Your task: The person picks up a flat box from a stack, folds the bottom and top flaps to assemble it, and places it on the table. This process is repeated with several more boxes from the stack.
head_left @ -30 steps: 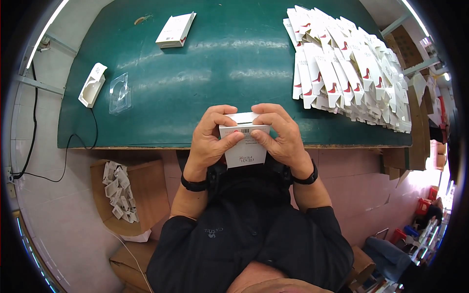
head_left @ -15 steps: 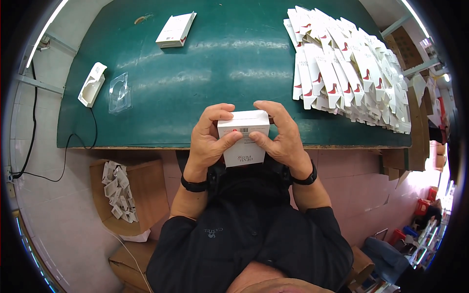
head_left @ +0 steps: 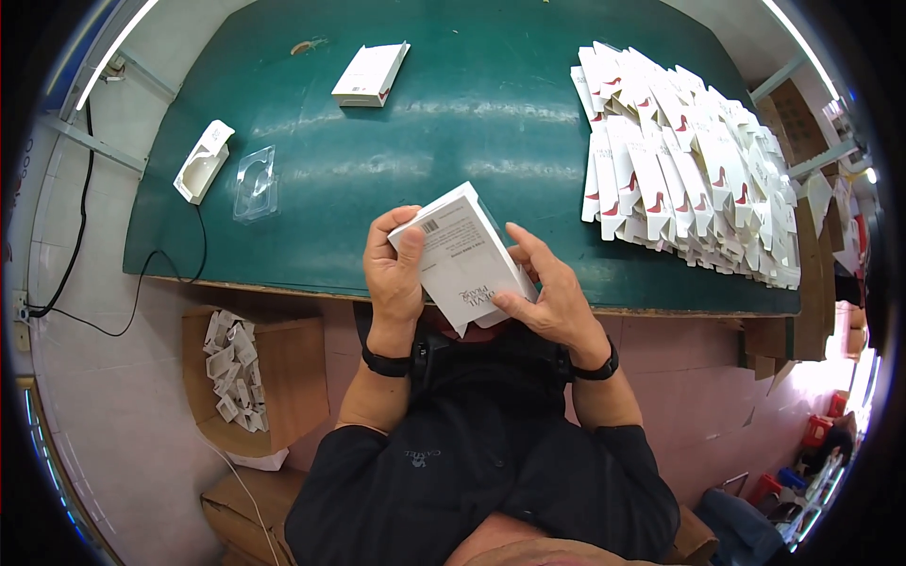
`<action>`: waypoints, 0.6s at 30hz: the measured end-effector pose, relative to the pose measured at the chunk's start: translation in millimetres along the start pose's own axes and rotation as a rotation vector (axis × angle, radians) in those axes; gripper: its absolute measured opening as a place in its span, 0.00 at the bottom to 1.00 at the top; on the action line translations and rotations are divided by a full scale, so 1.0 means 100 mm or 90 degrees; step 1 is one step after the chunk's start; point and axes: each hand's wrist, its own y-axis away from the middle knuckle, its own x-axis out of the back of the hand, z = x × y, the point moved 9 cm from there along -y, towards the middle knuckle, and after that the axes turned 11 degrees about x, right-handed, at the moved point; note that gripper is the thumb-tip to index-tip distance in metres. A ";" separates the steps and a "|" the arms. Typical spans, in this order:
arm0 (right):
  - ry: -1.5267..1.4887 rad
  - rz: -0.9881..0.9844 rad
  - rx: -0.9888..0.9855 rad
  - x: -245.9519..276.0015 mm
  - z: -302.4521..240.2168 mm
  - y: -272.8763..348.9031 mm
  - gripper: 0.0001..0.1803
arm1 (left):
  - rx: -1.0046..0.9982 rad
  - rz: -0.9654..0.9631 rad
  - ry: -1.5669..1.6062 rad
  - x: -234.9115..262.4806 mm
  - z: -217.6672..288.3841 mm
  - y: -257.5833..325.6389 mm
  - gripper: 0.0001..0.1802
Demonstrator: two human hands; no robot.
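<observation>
Between my hands, tilted above the near edge of the green table (head_left: 321, 250), is a white printed carton (head_left: 462, 255) with a flap sticking out at its lower end. My left hand (head_left: 396, 269) grips the upper left side, thumb lying on the printed face. At the lower right edge, my right hand (head_left: 552, 297) holds the carton with the thumb on its face, the forefinger raised off it. Another white carton (head_left: 372, 75) lies farther back. To the left rest a white box with an oval hollow (head_left: 204, 162) and a clear plastic tray (head_left: 256, 184).
Flat white cartons (head_left: 689, 160) with red shoe prints are heaped on the table's right side. Below the table at left, a brown cardboard box (head_left: 294, 377) contains several small white cartons. A black cable (head_left: 151, 269) hangs over the left edge.
The carton has turned from upright to a slant, showing more of its printed face. My right hand has slid down to its lower end; my left stays near the top.
</observation>
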 end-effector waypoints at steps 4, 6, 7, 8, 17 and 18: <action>-0.003 0.046 0.002 0.08 0.12 0.00 0.35 | -0.014 0.005 -0.018 0.07 0.01 -0.06 0.17; -0.025 0.076 -0.004 0.11 0.24 0.01 0.32 | 0.002 -0.012 -0.058 0.09 0.04 -0.07 0.19; -0.046 0.105 -0.007 0.14 0.30 0.02 0.30 | 0.016 -0.030 -0.099 0.09 0.06 -0.08 0.21; -0.067 0.135 -0.008 0.19 0.33 0.02 0.27 | 0.029 -0.048 -0.140 0.07 0.11 -0.09 0.24; -0.095 0.100 -0.055 0.20 0.48 -0.02 0.19 | -0.208 -0.332 -0.826 -0.55 0.75 0.03 0.51; -0.100 0.091 -0.061 0.17 0.47 -0.02 0.19 | -0.230 -0.358 -0.905 -0.63 0.74 0.06 0.50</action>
